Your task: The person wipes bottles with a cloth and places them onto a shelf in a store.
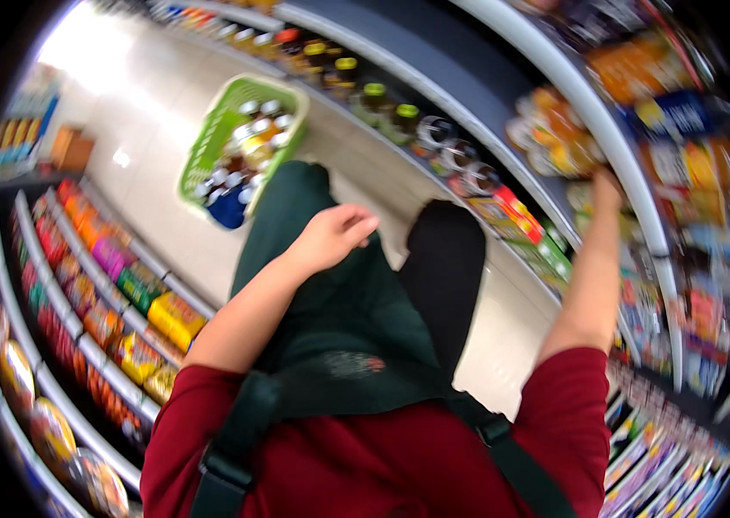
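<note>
My right arm reaches out to the shelf on the right. There my right hand (607,187) is at the near end of a clear-wrapped bundle of orange and white packs (555,131). Its fingers are hidden by the pack and the shelf edge, so its grip cannot be made out. Over my green apron (339,298), by my bent left knee, my left hand (333,236) hangs loosely with fingers slightly bent and nothing in it. Beyond that knee, a green plastic basket (201,155) stands on the floor, holding several white-capped bottles (253,142) and a dark blue item (229,208).
Jars with yellow and green lids (374,97) line the low shelf ahead. A pale shelf rail (574,79) curves above my right hand. Colourful snack bags (177,318) fill the left shelves. A brown box (72,148) sits on the tiled floor (145,104) at the far left.
</note>
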### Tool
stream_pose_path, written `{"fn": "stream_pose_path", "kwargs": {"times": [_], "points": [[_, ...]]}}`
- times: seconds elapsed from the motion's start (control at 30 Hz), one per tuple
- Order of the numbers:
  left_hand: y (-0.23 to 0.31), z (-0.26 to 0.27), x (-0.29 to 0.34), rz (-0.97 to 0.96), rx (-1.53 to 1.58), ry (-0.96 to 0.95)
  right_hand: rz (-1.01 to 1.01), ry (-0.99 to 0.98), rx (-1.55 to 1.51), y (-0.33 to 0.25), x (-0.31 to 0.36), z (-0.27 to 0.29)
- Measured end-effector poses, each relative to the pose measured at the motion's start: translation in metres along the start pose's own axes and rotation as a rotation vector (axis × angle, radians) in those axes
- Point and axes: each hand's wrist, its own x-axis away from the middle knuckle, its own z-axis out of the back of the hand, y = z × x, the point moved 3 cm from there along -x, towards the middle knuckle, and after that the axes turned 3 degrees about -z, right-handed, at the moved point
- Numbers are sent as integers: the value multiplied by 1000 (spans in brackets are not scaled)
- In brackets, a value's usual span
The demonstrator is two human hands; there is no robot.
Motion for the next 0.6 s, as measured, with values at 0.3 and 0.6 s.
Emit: {"fn": "stream_pose_path", "kwargs": {"times": [0.3,0.6], "points": [[-91,237,-18,162,186,771,-244,124,-852,-40,91,27],[-329,321,-143,614,577,869,303,-735,-284,-264,216,57]]}}
